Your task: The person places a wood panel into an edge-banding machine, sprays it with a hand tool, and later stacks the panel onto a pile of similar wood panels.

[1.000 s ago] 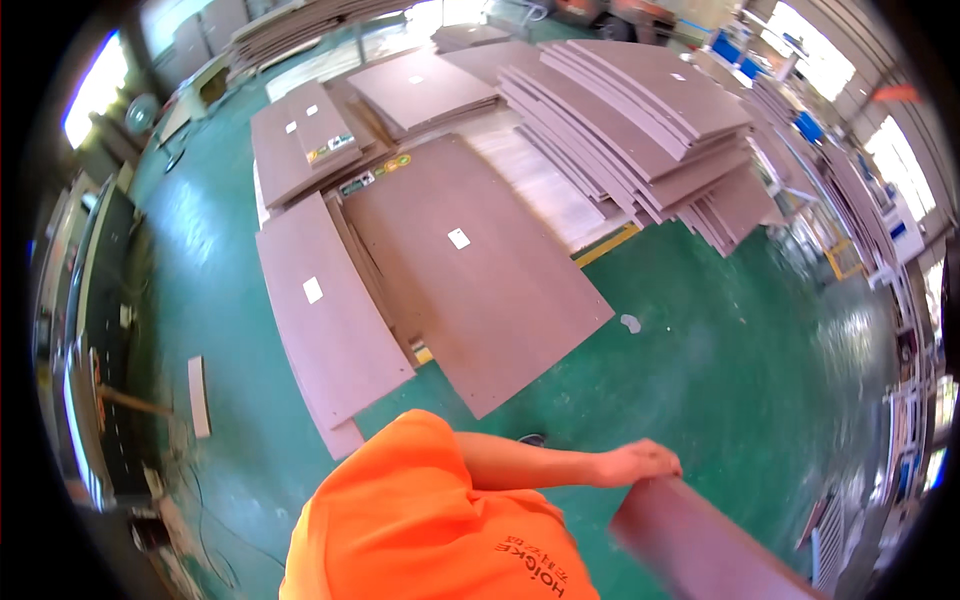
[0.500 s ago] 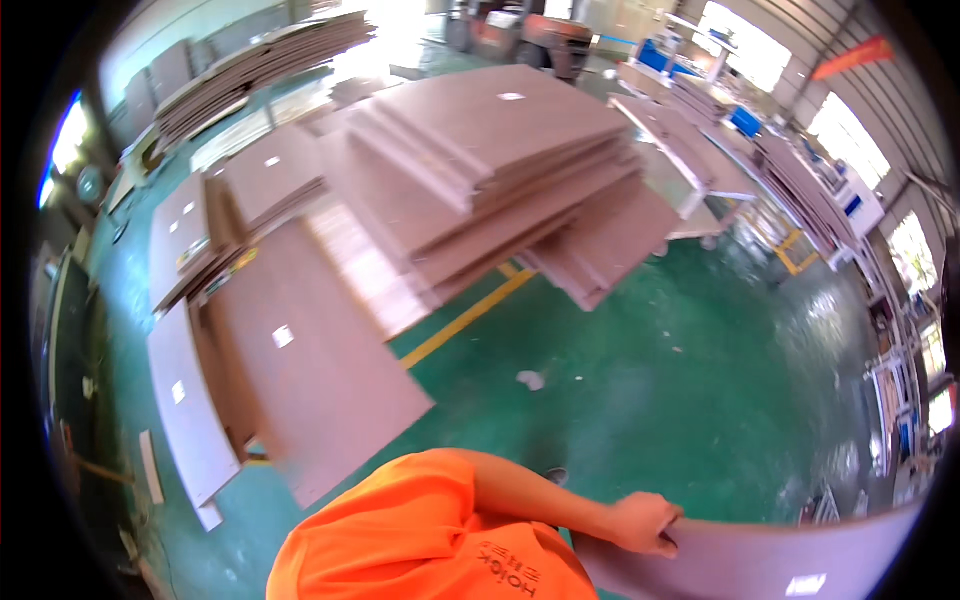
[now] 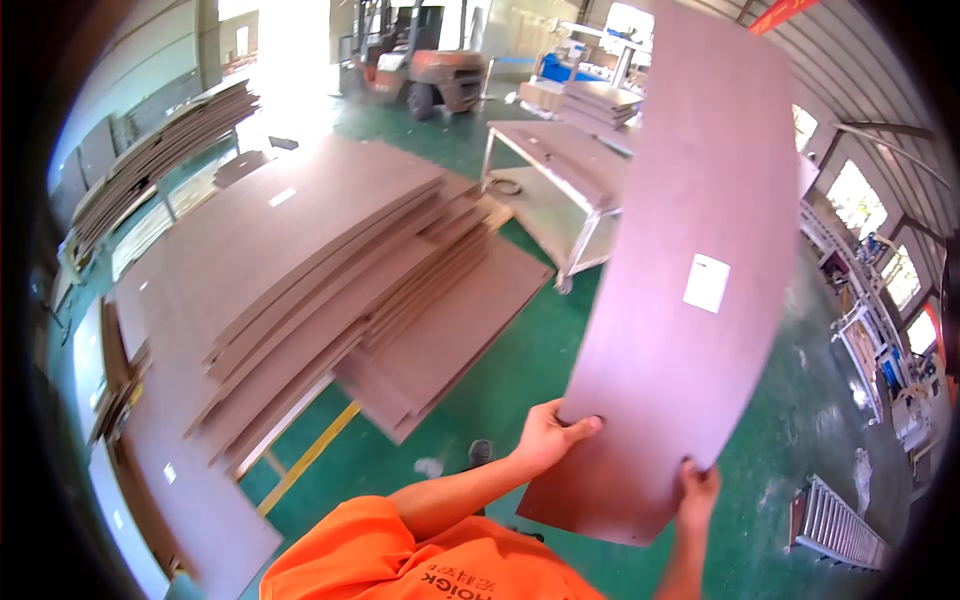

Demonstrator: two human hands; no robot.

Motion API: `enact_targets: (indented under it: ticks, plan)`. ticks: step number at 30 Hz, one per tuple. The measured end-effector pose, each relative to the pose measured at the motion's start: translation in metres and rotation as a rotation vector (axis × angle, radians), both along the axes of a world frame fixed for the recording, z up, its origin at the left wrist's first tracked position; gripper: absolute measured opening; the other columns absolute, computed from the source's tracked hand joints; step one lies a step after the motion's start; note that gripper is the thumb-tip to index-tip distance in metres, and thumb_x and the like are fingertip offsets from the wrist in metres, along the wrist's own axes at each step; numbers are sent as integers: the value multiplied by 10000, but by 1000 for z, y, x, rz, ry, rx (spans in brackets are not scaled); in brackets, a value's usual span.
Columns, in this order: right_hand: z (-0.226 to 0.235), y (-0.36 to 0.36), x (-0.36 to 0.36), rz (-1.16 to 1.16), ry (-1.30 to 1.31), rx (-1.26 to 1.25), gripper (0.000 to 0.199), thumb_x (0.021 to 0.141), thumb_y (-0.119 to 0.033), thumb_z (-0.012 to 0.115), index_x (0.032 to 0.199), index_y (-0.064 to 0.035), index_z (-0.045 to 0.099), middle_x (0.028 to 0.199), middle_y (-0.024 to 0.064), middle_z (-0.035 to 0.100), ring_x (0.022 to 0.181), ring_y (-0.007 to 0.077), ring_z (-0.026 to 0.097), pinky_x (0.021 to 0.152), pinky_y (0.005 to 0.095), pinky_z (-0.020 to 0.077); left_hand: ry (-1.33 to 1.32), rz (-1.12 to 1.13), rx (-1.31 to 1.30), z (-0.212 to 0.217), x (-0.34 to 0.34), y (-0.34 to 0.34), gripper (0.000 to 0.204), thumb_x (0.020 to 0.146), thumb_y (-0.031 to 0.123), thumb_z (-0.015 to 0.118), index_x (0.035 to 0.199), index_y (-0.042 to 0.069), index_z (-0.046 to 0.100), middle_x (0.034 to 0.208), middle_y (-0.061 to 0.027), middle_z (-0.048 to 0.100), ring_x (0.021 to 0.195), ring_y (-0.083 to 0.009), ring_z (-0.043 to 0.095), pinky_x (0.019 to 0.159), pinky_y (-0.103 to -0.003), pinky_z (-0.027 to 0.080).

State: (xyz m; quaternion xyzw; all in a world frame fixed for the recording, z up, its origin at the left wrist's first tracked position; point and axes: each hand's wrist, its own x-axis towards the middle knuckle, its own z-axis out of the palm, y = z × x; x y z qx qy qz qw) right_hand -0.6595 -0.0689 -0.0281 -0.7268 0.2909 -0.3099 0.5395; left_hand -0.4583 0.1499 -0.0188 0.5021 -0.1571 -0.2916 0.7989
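At the lower edge of the board (image 3: 690, 290), both hands have a grip on it. The left hand (image 3: 548, 437) clasps the lower left edge, thumb lying on the face and fingers behind. The right hand (image 3: 697, 492) grasps the bottom edge near the right corner, fingers curled over it. The board is lifted up in front of the person, standing on end and leaning away, its top reaching the upper rim of the view. It is a long, thin, brown panel with a white label (image 3: 706, 283) on its face. It looks stiff but thin, so I judge it can flex and sway when held only at one end; a hold further apart along the two long edges would steady it. The face seems smooth, perhaps slippery. Below and to the left, a stack (image 3: 330, 270) of similar boards lies on the green floor (image 3: 800, 440). Behind it stands a metal table (image 3: 560, 195), and further back a forklift (image 3: 430, 70).
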Motion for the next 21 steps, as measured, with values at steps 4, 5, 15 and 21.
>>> enact_targets:
  ticks: [4,5,15,21]
  plan:
    - [-46,-69,119,-54,-60,-72,386,844,-212,697,1093,69,604,987,91,641,894,169,570,827,317,457,89,145,38,-22,115,-83,348,833,172,732,1058,-67,615,954,-130,681,821,-178,650,751,-324,537]
    - [-42,-86,153,-41,5,-57,368,840,-197,694,1071,78,613,980,95,646,896,171,574,834,317,457,105,183,87,-28,146,-100,353,838,173,725,1065,-71,608,959,-137,680,824,-184,652,751,-327,540]
    - [-44,-247,486,215,267,192,181,803,-110,664,880,50,624,868,84,650,783,158,587,690,288,480,412,439,69,-83,414,-231,286,853,151,687,1038,-47,598,948,-125,663,801,-197,647,717,-341,545]
    - [-87,-324,696,514,406,157,201,820,-112,646,914,65,637,848,100,662,704,154,621,620,293,505,608,665,72,-142,558,-277,295,841,156,694,1033,-45,593,933,-121,660,805,-196,643,709,-337,539]
